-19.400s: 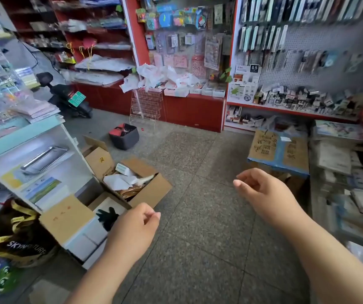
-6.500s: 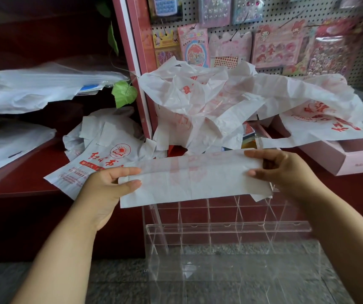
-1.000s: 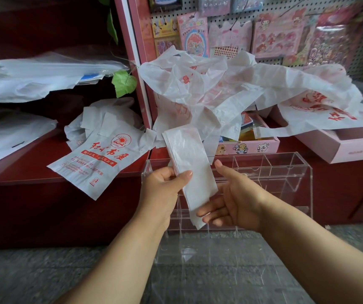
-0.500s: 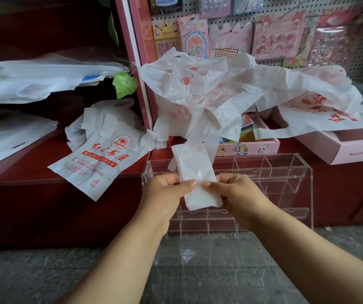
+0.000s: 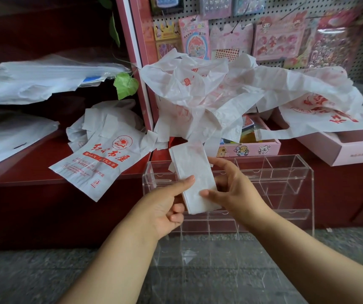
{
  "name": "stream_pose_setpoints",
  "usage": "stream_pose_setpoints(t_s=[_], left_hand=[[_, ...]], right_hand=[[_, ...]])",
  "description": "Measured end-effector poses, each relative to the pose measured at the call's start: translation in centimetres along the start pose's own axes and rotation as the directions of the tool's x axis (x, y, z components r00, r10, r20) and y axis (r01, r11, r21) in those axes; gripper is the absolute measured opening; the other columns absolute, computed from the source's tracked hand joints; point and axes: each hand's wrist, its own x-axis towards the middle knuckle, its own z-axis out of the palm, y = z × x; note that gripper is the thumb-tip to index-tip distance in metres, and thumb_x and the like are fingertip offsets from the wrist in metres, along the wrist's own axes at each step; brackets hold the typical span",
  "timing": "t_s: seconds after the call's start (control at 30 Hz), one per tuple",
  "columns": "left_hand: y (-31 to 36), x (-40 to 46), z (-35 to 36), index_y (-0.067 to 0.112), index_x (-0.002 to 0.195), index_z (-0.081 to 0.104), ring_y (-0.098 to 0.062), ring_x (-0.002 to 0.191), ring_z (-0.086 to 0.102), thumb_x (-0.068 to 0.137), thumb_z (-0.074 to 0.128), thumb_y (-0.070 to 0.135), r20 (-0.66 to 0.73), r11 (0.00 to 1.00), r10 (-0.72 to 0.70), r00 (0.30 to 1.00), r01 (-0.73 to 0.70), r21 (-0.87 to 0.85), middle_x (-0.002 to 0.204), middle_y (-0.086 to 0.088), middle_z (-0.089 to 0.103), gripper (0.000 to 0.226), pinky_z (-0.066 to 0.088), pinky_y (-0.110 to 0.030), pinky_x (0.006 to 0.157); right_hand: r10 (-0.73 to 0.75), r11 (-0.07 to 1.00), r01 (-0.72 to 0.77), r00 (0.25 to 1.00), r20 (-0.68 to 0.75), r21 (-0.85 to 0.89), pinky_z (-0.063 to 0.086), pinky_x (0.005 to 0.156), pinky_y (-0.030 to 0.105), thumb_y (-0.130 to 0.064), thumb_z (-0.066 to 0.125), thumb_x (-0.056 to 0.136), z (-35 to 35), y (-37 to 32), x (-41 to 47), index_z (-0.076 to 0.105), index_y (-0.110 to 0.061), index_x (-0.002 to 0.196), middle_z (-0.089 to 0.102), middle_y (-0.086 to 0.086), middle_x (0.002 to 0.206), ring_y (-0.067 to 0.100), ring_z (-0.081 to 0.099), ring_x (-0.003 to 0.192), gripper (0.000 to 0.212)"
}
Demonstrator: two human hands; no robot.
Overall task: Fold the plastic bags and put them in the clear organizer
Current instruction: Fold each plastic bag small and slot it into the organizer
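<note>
Both hands are pinching the folded bag (image 5: 194, 176): left hand (image 5: 165, 207) at its 9 o'clock edge, right hand (image 5: 233, 189) at 3. Advice: keep the creases pressed flat, then slide it into the organizer (image 5: 285, 176) just behind. Loose bags (image 5: 220, 91) are heaping on the red shelf (image 5: 22, 172) at 12 o'clock; pegboard (image 5: 358, 51) behind, stone floor (image 5: 22, 277) below

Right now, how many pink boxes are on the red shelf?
2: one pink box just behind the clear organizer, another at the far right; the loose bags may hide more.
</note>
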Motion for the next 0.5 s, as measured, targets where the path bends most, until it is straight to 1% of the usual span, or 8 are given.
stream_pose_setpoints(t_s=[0.07,0.17,0.23,0.27,0.33,0.37,0.43,0.5], left_hand=[[0.1,0.1,-0.1,0.015,0.081,0.063,-0.003,0.034,0.027,0.078,0.077,0.015,-0.002,0.998,0.061,0.998,-0.061,-0.014,0.063,0.003,0.060,0.014,0.015,-0.014,0.034],[-0.3,0.3,-0.2,0.009,0.085,0.067,-0.003,0.037,0.034,0.085,0.072,0.011,-0.026,0.971,0.217,0.976,-0.213,0.107,0.051,0.004,0.051,0.005,0.022,-0.014,0.033],[-0.5,0.3,-0.1,0.007,0.089,0.070,-0.005,0.040,0.041,0.086,0.072,0.013,-0.024,0.938,0.301,0.953,-0.291,0.190,0.053,0.000,0.054,0.008,0.029,-0.016,0.037],[-0.6,0.3,-0.1,0.006,0.091,0.071,-0.006,0.042,0.045,0.086,0.072,0.014,-0.014,0.919,0.335,0.942,-0.323,0.226,0.057,-0.001,0.060,0.009,0.032,-0.017,0.038],[-0.8,0.1,0.1,0.007,0.094,0.073,-0.006,0.045,0.053,0.087,0.071,0.013,0.024,0.871,0.393,0.919,-0.381,0.312,0.062,0.001,0.067,0.009,0.038,-0.018,0.041],[-0.9,0.1,0.2,0.009,0.094,0.074,-0.006,0.047,0.055,0.088,0.071,0.013,0.043,0.842,0.421,0.906,-0.408,0.354,0.061,0.002,0.068,0.007,0.040,-0.018,0.042],[-1.1,0.1,0.3,0.012,0.091,0.074,-0.005,0.047,0.055,0.088,0.071,0.014,0.074,0.791,0.466,0.882,-0.453,0.411,0.059,0.003,0.065,0.004,0.042,-0.019,0.044],[-1.2,0.3,0.3,0.012,0.092,0.074,-0.004,0.041,0.045,0.089,0.071,0.017,0.092,0.747,0.502,0.860,-0.485,0.455,0.050,0.009,0.057,0.007,0.037,-0.017,0.043]], right_hand=[[0.009,0.997,-0.009,1.000,-0.002,-0.082,0.059,0.079,0.044,-0.005,0.076,0.081,0.1,0.3,0.0,0.040,-0.032,0.136,0.073,0.009,0.085,0.027,0.071,0.083,0.071],[0.070,0.987,-0.072,0.997,-0.015,-0.143,0.059,0.075,0.034,-0.017,0.079,0.079,0.2,0.6,0.2,0.039,-0.025,0.140,0.074,0.004,0.089,0.016,0.071,0.082,0.074],[0.124,0.967,-0.130,0.991,-0.038,-0.219,0.051,0.061,0.022,-0.034,0.080,0.076,-0.1,0.2,0.4,0.053,-0.023,0.128,0.069,0.001,0.085,0.011,0.066,0.071,0.060],[0.156,0.959,-0.161,0.987,-0.038,-0.232,0.047,0.057,0.022,-0.042,0.080,0.074,-0.3,-0.1,0.4,0.061,-0.022,0.115,0.067,0.003,0.082,0.011,0.061,0.064,0.050],[0.208,0.966,-0.205,0.978,0.000,-0.157,0.047,0.057,0.033,-0.056,0.078,0.065,-0.9,-0.3,0.5,0.072,-0.019,0.094,0.071,0.016,0.083,0.024,0.058,0.061,0.048],[0.224,0.969,-0.221,0.974,0.024,-0.107,0.047,0.057,0.039,-0.057,0.079,0.064,-1.1,-0.3,0.5,0.075,-0.018,0.091,0.071,0.020,0.084,0.031,0.057,0.060,0.048],[0.210,0.977,-0.208,0.977,0.042,-0.042,0.039,0.046,0.028,-0.041,0.077,0.076,-1.4,-0.2,0.4,0.076,-0.013,0.090,0.066,0.017,0.069,0.020,0.048,0.047,0.031],[0.187,0.982,-0.187,0.982,0.021,0.008,0.034,0.041,0.022,-0.023,0.071,0.086,-1.6,0.1,0.5,0.071,-0.004,0.086,0.055,0.006,0.054,0.011,0.040,0.041,0.019]])
